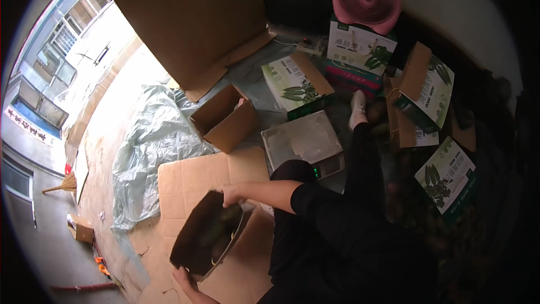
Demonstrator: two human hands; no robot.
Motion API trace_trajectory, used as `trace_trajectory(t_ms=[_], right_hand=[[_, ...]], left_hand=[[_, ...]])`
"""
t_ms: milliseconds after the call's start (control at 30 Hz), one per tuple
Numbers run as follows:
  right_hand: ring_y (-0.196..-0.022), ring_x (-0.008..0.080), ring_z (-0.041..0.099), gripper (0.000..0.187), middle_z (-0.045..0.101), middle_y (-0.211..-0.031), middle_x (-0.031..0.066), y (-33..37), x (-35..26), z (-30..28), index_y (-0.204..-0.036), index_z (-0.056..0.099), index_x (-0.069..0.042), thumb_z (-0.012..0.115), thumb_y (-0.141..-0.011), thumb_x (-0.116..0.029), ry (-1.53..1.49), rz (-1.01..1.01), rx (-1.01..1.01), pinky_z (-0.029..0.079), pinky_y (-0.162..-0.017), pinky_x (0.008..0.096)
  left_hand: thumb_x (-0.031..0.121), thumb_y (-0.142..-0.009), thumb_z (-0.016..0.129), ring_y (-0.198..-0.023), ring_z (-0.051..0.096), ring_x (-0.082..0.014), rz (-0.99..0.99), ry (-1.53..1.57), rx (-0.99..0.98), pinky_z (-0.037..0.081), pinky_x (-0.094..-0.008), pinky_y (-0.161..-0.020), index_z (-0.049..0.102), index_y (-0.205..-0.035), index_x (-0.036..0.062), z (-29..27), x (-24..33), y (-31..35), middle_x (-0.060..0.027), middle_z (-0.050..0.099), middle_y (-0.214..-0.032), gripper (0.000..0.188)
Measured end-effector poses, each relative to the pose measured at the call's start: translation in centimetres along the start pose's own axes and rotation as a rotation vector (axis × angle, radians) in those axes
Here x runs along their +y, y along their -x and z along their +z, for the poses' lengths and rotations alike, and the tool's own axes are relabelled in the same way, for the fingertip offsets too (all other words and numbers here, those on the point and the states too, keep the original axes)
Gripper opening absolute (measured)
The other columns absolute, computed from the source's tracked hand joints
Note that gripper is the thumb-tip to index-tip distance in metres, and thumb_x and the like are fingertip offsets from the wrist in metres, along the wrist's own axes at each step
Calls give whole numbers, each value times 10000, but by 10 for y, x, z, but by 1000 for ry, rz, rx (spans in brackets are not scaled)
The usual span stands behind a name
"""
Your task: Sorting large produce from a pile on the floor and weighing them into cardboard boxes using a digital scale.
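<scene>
An open-topped cardboard box (194, 231) with a dark inside is tilted in front of me, over a flattened cardboard sheet (185, 183). Inside it lie long, rounded greenish-brown things (222, 225), too dim to name. My right hand (232, 195) is closed on the rim at the box's far end. At the near end, my left hand (183, 279) grips the lower corner, its fingers partly hidden. A looped pale cord handle (215, 260) shows along the box's side.
Beyond the sheet are a digital platform scale (301, 138) with a lit green display and an open brown box (228, 118). Printed vegetable cartons (295, 87) stand behind and at right. A pink fan (368, 0) sits on one. Crumpled plastic sheeting (149, 152) lies at left.
</scene>
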State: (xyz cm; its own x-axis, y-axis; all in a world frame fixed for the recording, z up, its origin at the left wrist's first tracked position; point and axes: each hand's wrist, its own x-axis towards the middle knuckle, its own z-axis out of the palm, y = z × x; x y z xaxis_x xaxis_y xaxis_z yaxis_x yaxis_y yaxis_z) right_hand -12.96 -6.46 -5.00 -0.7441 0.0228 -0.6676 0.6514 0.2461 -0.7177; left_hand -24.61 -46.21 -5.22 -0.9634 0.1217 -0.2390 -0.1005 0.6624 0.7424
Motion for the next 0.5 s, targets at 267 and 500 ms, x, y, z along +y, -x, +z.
trace_trajectory(t_ms=[267,500], right_hand=[[-890,291,601,438,612,-1034,155,-20,16,105,-1139,567,-47,651,-727,-170,319,-103,-314,532,-718,443],[-885,254,616,400,639,-975,157,59,-37,-2,-1126,569,-24,579,-748,-154,46,-575,202,480,-781,328]], left_hand=[[58,-742,457,-609,540,-237,-244,-416,64,429,-393,-536,591,-929,-78,-78,-185,33,-142,581,-721,267],[248,-818,582,-1105,479,-319,-333,-938,333,364,-451,-934,507,-1208,90,-30,-66,37,-126,529,-1172,427]])
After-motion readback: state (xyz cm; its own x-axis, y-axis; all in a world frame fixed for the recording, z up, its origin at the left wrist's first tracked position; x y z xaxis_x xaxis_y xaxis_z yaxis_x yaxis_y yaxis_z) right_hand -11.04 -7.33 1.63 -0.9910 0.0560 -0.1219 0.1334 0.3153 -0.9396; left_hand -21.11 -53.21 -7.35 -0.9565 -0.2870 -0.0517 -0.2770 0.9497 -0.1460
